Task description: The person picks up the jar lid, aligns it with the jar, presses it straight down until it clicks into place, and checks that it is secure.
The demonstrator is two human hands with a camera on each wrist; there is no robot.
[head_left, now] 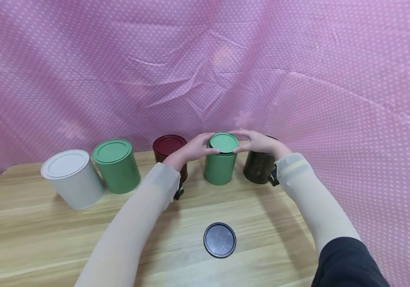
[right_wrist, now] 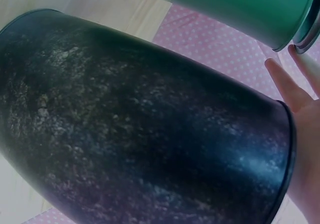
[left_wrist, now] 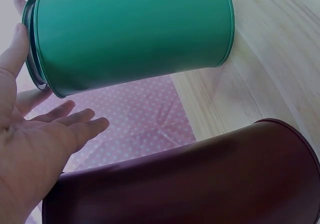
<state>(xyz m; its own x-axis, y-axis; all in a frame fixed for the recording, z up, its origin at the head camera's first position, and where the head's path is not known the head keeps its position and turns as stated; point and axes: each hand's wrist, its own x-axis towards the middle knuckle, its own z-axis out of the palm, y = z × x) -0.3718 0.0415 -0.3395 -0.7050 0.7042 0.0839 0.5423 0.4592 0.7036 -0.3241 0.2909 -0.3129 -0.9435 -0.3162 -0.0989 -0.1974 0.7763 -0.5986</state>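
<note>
A green lid (head_left: 224,142) sits at the mouth of a green can (head_left: 220,169), with a thin dark gap between lid and rim. From the left side, my left hand (head_left: 197,149) holds the lid's edge between thumb and fingers. My right hand (head_left: 258,142) holds the opposite edge the same way. In the left wrist view the lid (left_wrist: 33,48) stands slightly off the can's rim, the left fingertips at its edge. Right fingertips (right_wrist: 274,65) show close to the lid in the right wrist view.
A dark red can (head_left: 169,145) stands left of the green can, partly behind my left arm. On the right is a black can (head_left: 256,169). Farther left stand another green can (head_left: 116,167) and a white can (head_left: 77,185). A black lid (head_left: 220,240) lies nearer on the wooden table.
</note>
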